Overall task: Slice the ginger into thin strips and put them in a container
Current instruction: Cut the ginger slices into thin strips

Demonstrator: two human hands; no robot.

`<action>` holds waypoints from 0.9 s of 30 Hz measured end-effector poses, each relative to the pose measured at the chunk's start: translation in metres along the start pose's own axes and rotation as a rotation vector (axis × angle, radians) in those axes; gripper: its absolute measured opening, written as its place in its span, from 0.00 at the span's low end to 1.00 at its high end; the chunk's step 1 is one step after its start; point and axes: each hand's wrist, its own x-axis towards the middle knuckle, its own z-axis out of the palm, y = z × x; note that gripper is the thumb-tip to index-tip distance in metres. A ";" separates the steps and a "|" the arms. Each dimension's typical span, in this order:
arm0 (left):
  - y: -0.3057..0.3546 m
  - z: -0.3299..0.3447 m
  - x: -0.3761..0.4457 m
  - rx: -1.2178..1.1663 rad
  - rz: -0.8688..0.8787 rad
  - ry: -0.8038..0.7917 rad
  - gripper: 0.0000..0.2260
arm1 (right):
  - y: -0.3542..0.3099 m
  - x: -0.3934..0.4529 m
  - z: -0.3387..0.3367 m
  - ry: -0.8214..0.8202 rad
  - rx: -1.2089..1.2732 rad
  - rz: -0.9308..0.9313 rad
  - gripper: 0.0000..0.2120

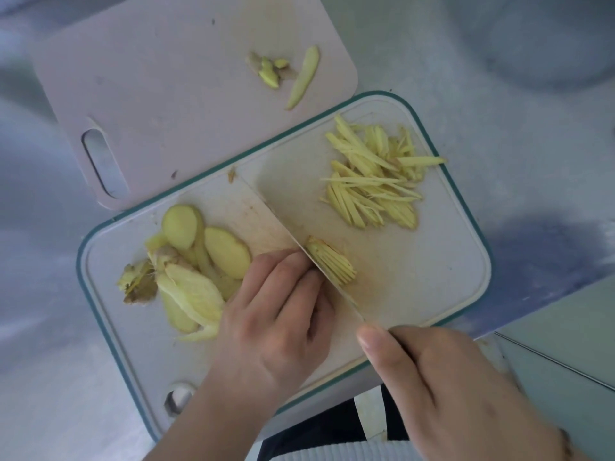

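You stood at a shiny grey metal counter (519,134). Two boards lay on it. The white cutting board (442,277) with the green rim was near you, and its top edge lay over a corner of the pink board (159,94) behind it.

On the pink board sat a few ginger scraps (271,69) and one long peel (303,78). On the white board, a pile of thin ginger strips (372,171) lay at the far right. Flat ginger slices (199,254) and rough trimmings (138,282) lay at the left, just beside your left hand (283,314).

Your left hand was curled, with its fingertips pressing down on a small stack of ginger (332,262) next to the knife blade (266,211). The cut ends of that stack fanned out on the far side of the blade. Your right hand (442,380) was wrapped around the knife handle, which it hid, with the thumb lying along the top.

The part of the ginger under your fingers was hidden. A blurry round grey shape (539,41) sat at the top right, and I could not tell what it was.
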 end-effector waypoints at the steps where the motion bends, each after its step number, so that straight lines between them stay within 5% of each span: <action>1: 0.000 0.000 -0.001 0.006 0.007 -0.006 0.03 | 0.003 0.002 -0.003 -0.023 0.033 -0.025 0.39; 4: -0.001 -0.001 -0.003 0.033 0.015 -0.013 0.02 | -0.001 -0.001 -0.007 -0.180 0.030 0.056 0.36; 11: 0.001 -0.006 -0.002 0.043 -0.006 -0.080 0.05 | -0.005 0.006 -0.001 -0.005 0.041 -0.004 0.37; 14: 0.000 -0.010 -0.006 0.085 -0.002 -0.155 0.07 | -0.001 0.003 -0.002 -0.142 -0.105 -0.002 0.36; 17: 0.002 -0.010 -0.007 0.098 -0.025 -0.167 0.07 | -0.003 -0.013 0.001 -0.021 -0.162 0.003 0.12; 18: 0.003 -0.010 -0.006 0.086 -0.038 -0.160 0.07 | -0.001 -0.015 0.005 -0.024 -0.179 -0.012 0.12; 21: 0.002 -0.011 -0.005 0.071 -0.037 -0.162 0.06 | -0.008 0.004 0.000 -0.136 -0.118 0.002 0.34; 24: -0.002 -0.011 -0.007 0.084 -0.021 -0.153 0.06 | 0.001 0.005 -0.009 -0.065 0.019 -0.076 0.37; 27: -0.003 -0.010 -0.009 0.071 -0.014 -0.128 0.07 | 0.003 -0.007 -0.005 -0.261 -0.022 -0.025 0.39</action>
